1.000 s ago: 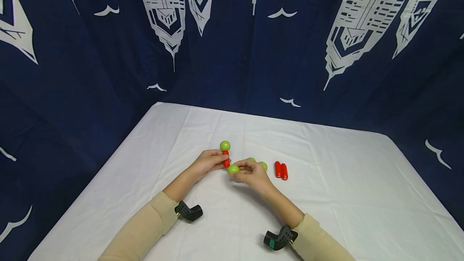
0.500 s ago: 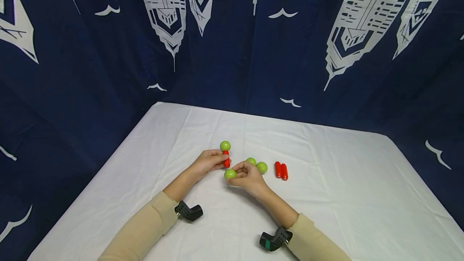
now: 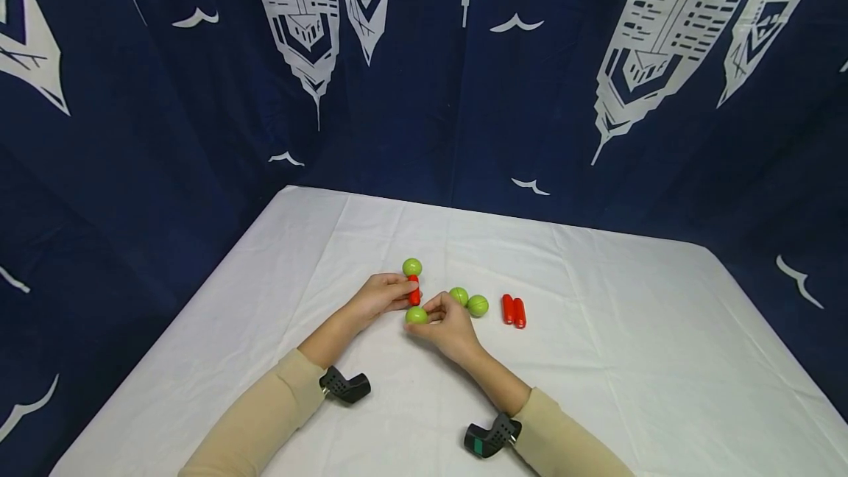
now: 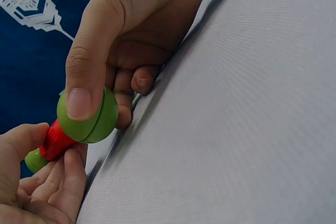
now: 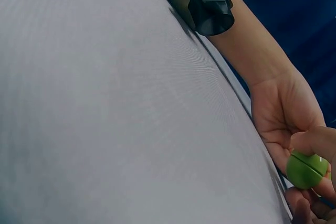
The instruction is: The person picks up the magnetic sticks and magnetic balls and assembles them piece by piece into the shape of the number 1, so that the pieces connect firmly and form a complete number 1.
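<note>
while the left hand [image 3: 384, 293] pinches a red stick [image 3: 414, 290] between thumb and fingers, the right hand [image 3: 453, 328] grips a green ball [image 3: 416, 315] at the stick's near end, its thumb pressed against the ball. the step in hand looks to be fitting that ball onto the stick, since a far green ball [image 3: 412, 266] already caps the other end. in the left wrist view the gripped ball overlaps the stick's end, but whether it is seated or merely held there i cannot tell. the next move seems to call for lining the two up and pushing straight along the stick's length, with the left hand bracing; a skewed push could let the ball slip off sideways.

the stick is short, slim and bright red with a slight gloss. the gripped ball is shiny lime green, with a dark groove running across it. both are near the middle of the white surface [image 3: 596, 374], though whether they rest on it is hard to say. just past the right hand lie two loose green balls [image 3: 478, 305], close together, and farther right two spare red sticks [image 3: 520, 313] lie side by side, roughly parallel.
</note>
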Demonstrator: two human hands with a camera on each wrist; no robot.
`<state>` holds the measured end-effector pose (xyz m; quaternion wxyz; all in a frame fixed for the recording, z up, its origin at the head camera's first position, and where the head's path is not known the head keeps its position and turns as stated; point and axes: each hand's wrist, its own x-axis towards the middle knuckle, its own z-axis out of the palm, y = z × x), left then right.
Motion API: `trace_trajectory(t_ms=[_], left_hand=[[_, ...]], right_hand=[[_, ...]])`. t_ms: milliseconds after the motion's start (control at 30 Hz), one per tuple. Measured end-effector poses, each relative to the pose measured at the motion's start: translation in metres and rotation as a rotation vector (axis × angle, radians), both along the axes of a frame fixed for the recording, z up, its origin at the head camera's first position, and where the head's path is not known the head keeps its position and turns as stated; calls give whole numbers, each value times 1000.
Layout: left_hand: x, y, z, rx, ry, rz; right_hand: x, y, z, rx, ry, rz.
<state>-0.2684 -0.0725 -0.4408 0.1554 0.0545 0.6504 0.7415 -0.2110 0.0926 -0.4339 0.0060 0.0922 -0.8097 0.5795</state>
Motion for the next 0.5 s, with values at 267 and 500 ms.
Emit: trace_trajectory(t_ms=[267, 500], left_hand=[[1, 0, 1, -13, 5, -4], [2, 0, 2, -17, 10, -11]], right_hand=[[25, -5, 38, -3, 2, 0], [23, -5, 34, -5, 4, -8]])
